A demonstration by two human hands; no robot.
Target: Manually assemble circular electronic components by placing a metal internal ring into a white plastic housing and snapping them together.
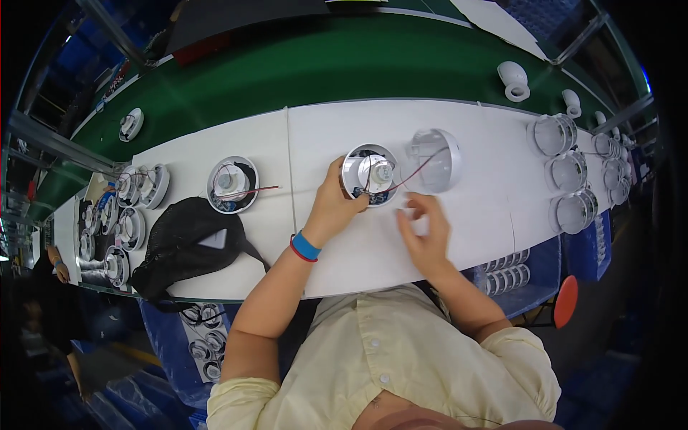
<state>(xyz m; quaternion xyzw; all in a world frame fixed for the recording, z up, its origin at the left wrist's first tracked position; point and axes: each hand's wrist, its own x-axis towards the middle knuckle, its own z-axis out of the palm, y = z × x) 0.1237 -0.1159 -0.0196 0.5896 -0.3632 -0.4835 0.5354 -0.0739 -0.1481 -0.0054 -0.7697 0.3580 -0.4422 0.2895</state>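
Observation:
My left hand grips the rim of a round white housing on the table, thumb over its near edge. Inside sit a pale round part, dark wiring and a bit of blue board. A thin red wire runs from it to the right, across a clear, white-rimmed cup-shaped cover. My right hand is just right of the housing and near the cover. It is slightly blurred, thumb and bent fingers apart, with nothing visible between them. Another similar housing with a red wire lies to the left.
A black mesh bag lies on the white tabletop at left, near several more housings. Clear covers stand at right. Beyond runs a green belt carrying white curved parts. Blue bins sit below.

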